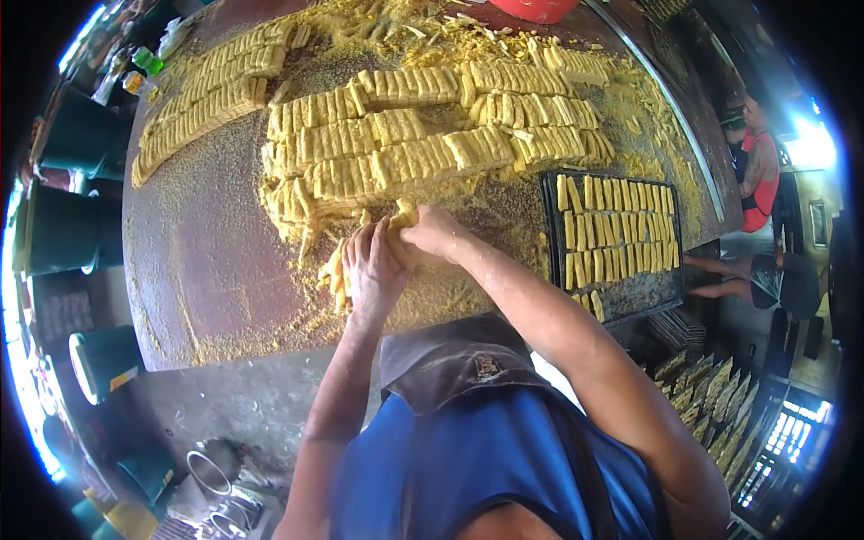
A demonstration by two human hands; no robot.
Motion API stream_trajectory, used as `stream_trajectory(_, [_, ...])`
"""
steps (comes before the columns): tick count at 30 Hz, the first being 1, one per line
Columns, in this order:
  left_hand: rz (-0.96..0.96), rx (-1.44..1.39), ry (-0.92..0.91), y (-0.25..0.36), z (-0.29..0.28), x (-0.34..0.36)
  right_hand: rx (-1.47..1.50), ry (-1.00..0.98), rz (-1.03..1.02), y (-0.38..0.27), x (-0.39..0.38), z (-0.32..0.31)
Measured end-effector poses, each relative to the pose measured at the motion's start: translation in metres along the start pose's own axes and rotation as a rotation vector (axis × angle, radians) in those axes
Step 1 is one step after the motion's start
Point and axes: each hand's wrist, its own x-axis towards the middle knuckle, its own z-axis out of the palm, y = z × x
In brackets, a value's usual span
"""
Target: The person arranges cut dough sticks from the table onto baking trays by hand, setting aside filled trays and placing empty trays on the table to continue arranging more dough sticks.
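Observation:
My left hand (pixel 373 265) has its fingers curled over a loose bunch of yellow dough sticks (pixel 336 274) near the front of the crumb-dusted table (pixel 198 270). Just to its right, my right hand (pixel 429 229) grips a dough piece (pixel 404 214), partly hidden by the fingers. Long stacked rows of cut sticks (pixel 387 162) lie just beyond both hands. A dark baking tray (pixel 545 234) to the right holds several rows of separated sticks.
More stacked rows (pixel 207 99) lie back left, near small bottles (pixel 144 63). A red basin (pixel 531 9) and metal bar (pixel 657 99) sit toward the back. Green bins (pixel 67 234) stand left. A person in red (pixel 759 175) is at right. Racked trays (pixel 706 405) stand lower right.

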Motion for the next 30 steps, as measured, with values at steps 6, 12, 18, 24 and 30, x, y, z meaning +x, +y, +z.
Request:
stream_trajectory(6, [-0.034, -0.006, -0.243, 0.015, -0.011, 0.001, 0.389, -0.127, 0.112, 0.026, -0.002, -0.02])
stream_trajectory(12, [-0.007, -0.076, 0.165, 0.055, -0.008, -0.019, 0.782, -0.088, -0.037, 0.106, -0.034, -0.112])
stream_trajectory(18, [-0.082, -0.238, -0.022, 0.159, 0.053, -0.062, 0.546, -0.016, -0.017, 0.233, -0.173, -0.23])
stream_trajectory(24, [0.251, -0.197, -0.368, 0.286, 0.123, -0.075, 0.299, 0.129, 0.083, 0.319, -0.24, -0.215])
stream_trajectory(30, [0.464, -0.14, -0.413, 0.34, 0.162, -0.089, -0.123, 0.411, 0.146, 0.314, -0.254, -0.217])
